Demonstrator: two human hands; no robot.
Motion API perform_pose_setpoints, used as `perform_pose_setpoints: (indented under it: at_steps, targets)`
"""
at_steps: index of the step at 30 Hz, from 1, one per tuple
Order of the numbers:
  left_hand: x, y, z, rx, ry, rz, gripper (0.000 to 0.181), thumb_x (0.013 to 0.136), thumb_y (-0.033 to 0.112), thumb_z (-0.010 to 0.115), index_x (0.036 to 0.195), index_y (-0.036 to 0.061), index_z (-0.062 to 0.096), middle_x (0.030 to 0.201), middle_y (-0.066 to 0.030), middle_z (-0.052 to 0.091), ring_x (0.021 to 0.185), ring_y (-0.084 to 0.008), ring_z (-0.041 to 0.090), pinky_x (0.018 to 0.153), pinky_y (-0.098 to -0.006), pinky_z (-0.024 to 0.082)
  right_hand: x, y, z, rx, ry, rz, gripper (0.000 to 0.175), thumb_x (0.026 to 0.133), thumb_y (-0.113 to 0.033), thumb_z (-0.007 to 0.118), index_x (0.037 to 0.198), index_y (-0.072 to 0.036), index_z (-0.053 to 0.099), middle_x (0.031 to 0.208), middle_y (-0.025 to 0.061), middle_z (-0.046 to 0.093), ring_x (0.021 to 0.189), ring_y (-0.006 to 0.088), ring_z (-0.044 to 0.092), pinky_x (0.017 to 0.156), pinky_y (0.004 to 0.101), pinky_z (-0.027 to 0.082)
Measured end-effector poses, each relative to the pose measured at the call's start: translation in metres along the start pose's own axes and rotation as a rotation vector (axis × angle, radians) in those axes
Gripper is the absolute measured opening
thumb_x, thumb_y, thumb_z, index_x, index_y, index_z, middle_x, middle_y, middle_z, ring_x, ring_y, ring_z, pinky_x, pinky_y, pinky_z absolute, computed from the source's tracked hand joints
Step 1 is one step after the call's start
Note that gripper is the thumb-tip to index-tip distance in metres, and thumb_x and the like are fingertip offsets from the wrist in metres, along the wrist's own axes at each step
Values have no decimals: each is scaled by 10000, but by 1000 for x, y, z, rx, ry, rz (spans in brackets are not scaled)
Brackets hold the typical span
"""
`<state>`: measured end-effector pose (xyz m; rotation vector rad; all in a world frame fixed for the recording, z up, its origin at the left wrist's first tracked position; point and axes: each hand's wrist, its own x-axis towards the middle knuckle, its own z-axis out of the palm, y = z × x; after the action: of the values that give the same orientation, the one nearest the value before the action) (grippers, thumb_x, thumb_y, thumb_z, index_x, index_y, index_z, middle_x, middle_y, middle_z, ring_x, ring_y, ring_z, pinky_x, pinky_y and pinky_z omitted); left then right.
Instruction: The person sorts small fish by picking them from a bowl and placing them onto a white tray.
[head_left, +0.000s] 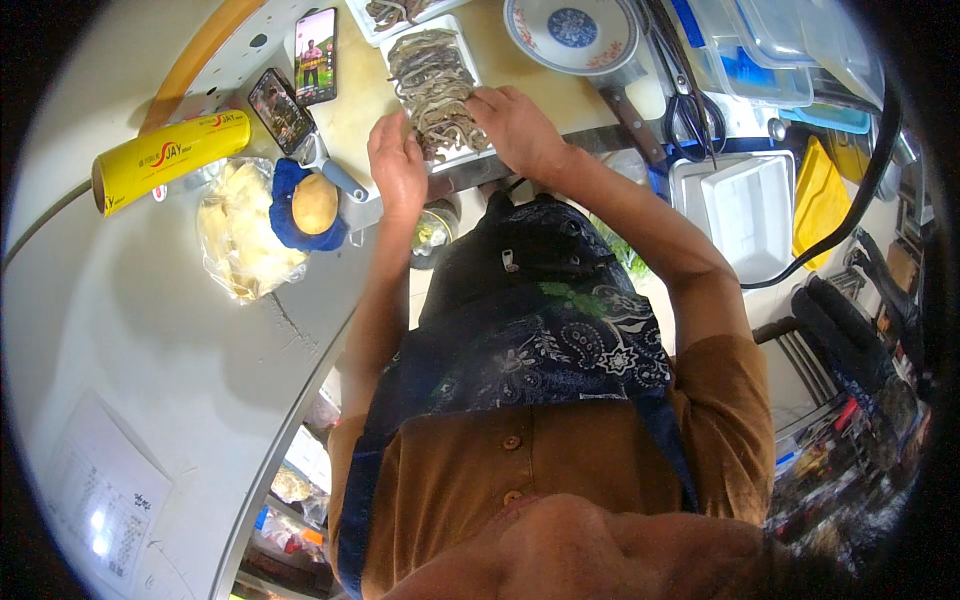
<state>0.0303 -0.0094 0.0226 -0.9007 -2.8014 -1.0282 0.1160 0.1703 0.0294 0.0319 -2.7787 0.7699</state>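
Observation:
A white foam tray (466, 60) filled with greyish-brown strips of food (435, 82) lies near the front edge of a pale cutting board (352, 82). At its left side rests my left hand (397, 161), fingers slightly bent and nothing seen in them. My right hand (517, 127) is at the tray's right side, its fingertips on the strips; whether they pinch any cannot be told. Behind stands a second tray (360, 19) with similar strips. To the right, a patterned bowl (571, 30) sits over the blade of a wooden-handled cleaver (634, 124).
Two phones (316, 56), a peeler (341, 180), a yellow wrap roll (172, 157), a plastic bag of pale pieces (244, 232) and a potato (315, 204) on a blue cloth lie left. Scissors (694, 124), white tubs (750, 217) and clear plastic containers (772, 75) are right.

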Motion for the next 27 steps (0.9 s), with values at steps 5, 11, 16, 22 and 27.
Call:
perform_pose_setpoints:
  at_steps: [5,11,16,22,27]
  targets:
    - [27,1,5,70,-77,94,396,767,-32,532,1159,22,555,1157,-179,549,1026,-342,517,926,-387,392,1,-6,3,-19,-90,-91,177,738,-106,519,890,-22,550,905,120,584,840,283,572,727,373,470]
    - [45,-2,9,202,-101,242,378,730,-43,533,1099,16,587,1095,-147,590,970,-322,528,869,-390,403,49,4,2,-60,131,-124,192,722,-85,531,903,-27,559,905,105,565,846,286,549,767,373,448]
    - [54,0,6,212,-115,258,369,746,-32,515,1098,37,600,1088,-153,595,974,-327,538,894,-385,406,71,15,17,-274,3,-36,181,710,-90,543,881,-56,589,915,74,570,889,258,547,753,362,452]
    - [63,-13,8,139,-39,146,378,736,-26,510,1090,57,611,1086,-145,598,993,-318,538,884,-385,426,72,2,16,-311,-3,-20,147,727,-114,540,859,-78,596,926,54,574,915,235,545,757,362,444]
    - [62,-10,8,152,-132,203,384,734,-38,489,1078,67,621,1053,-140,614,977,-315,550,889,-387,426,78,6,12,-264,123,-25,165,737,-124,539,884,-80,598,969,48,577,950,227,546,774,372,436]
